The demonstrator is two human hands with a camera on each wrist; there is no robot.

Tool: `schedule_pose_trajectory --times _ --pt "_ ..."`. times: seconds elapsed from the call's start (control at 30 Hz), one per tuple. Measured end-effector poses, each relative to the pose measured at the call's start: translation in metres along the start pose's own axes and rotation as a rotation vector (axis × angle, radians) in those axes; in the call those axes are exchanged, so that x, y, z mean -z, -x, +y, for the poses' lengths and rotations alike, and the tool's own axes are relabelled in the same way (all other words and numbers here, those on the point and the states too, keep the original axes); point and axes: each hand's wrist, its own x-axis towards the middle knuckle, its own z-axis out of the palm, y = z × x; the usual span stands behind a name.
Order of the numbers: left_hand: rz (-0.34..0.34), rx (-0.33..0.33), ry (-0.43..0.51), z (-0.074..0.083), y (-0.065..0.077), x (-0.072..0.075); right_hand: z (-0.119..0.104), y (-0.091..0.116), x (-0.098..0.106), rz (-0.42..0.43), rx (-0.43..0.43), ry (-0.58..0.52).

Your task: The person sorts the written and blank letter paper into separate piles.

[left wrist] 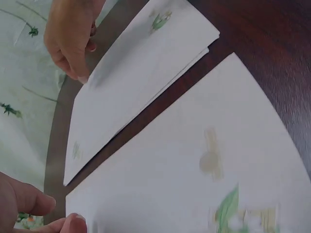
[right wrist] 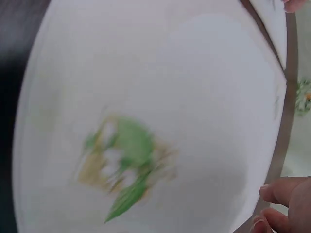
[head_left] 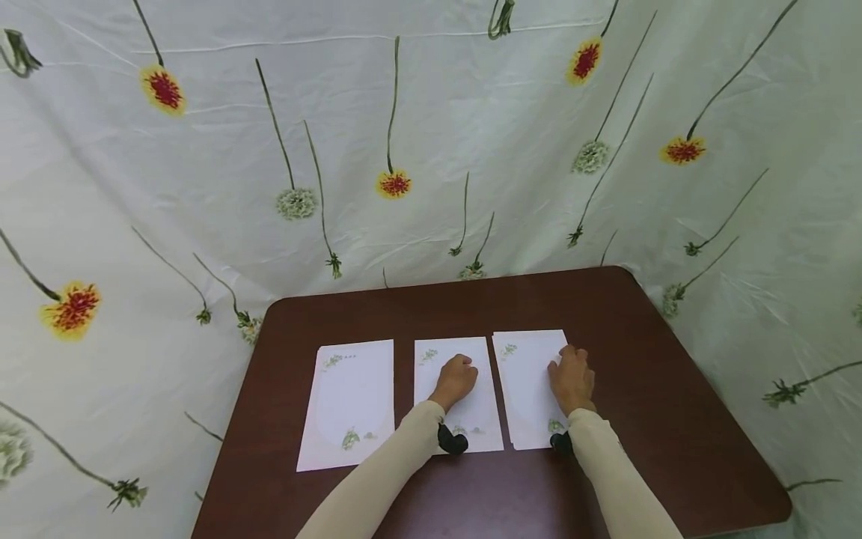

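Three white paper piles lie in a row on the dark brown table (head_left: 646,389). Each sheet carries small green plant prints. Over the middle paper (head_left: 431,389) is my left hand (head_left: 456,380), its fingers bent; in the left wrist view its thumb and fingertips stand apart at the paper's edge. My right hand (head_left: 572,378) is at the right edge of the right-hand paper (head_left: 525,389), thumb tip right at the border, with a gap between thumb and fingers in the right wrist view. Slightly offset edges show several sheets in that pile.
The left-hand paper (head_left: 350,404) lies flat beyond the left forearm. White fabric (head_left: 431,112) with flower prints hangs behind and around the table. A dark strap piece (head_left: 453,440) sits under the left wrist, another (head_left: 560,443) by the right wrist.
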Motion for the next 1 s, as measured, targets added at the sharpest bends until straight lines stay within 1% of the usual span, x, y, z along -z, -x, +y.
schedule_pose_trajectory --times 0.1,0.17,0.33,0.43,0.57,0.67,0.77,0.87,1.0 --pt "0.034 0.016 0.004 -0.007 0.003 0.017 -0.018 0.000 -0.006 -0.001 0.058 0.000" --pt "0.061 0.023 -0.015 -0.014 0.005 0.028 -0.031 0.001 -0.011 -0.022 0.084 0.004" --pt "0.129 0.054 -0.042 -0.030 0.011 0.050 -0.064 0.013 -0.024 -0.135 0.114 0.018" --pt "0.146 0.081 -0.020 -0.038 0.015 0.060 -0.080 0.022 -0.032 -0.192 0.121 0.028" --pt "0.135 0.134 0.027 -0.044 0.021 0.067 -0.095 0.033 -0.041 -0.235 0.114 0.077" --pt "0.117 0.170 0.064 -0.046 0.026 0.069 -0.102 0.039 -0.046 -0.240 0.107 0.133" --pt "0.106 0.196 0.076 -0.048 0.029 0.071 -0.107 0.045 -0.050 -0.245 0.092 0.164" --pt "0.108 0.210 0.067 -0.052 0.032 0.072 -0.111 0.049 -0.053 -0.251 0.063 0.154" --pt "0.112 0.217 0.066 -0.058 0.035 0.075 -0.114 0.053 -0.057 -0.271 0.027 0.105"
